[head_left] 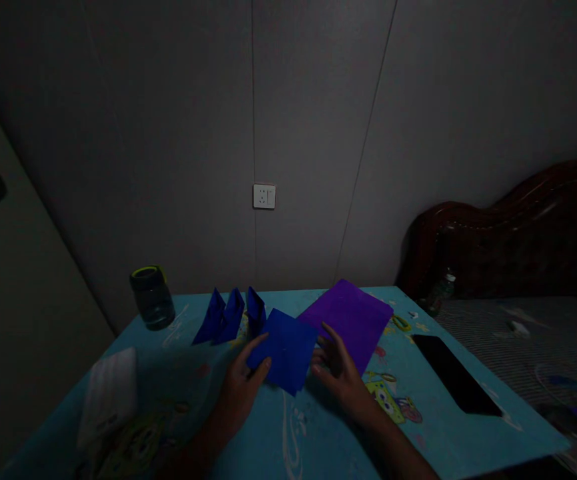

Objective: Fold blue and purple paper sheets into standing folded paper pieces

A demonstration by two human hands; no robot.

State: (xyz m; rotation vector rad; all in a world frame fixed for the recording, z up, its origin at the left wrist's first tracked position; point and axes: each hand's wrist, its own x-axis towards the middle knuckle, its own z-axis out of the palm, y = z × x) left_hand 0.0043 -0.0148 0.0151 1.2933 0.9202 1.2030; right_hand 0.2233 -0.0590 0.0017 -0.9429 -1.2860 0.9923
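A square of blue paper (pixel 284 350) is held up over the table at the middle of the view. My left hand (pixel 246 375) pinches its left corner between thumb and fingers. At its right edge is my right hand (pixel 336 367), fingers apart and curved; whether a fingertip touches the paper I cannot tell. Behind the paper stand folded blue paper shapes: one at the left (pixel 212 319), another beside it (pixel 232 316), and a third (pixel 255 311) partly hidden by the square. Beyond my right hand lies a large purple sheet (pixel 351 320).
A tumbler (pixel 152 298) stands at the back left, with a white packet (pixel 110 393) nearer me. On the right lie yellow-handled scissors (pixel 400 323) and a black tablet-like slab (pixel 454 373). The blue patterned tablecloth (pixel 328 443) covers the table; a bed headboard (pixel 508 247) rises beyond.
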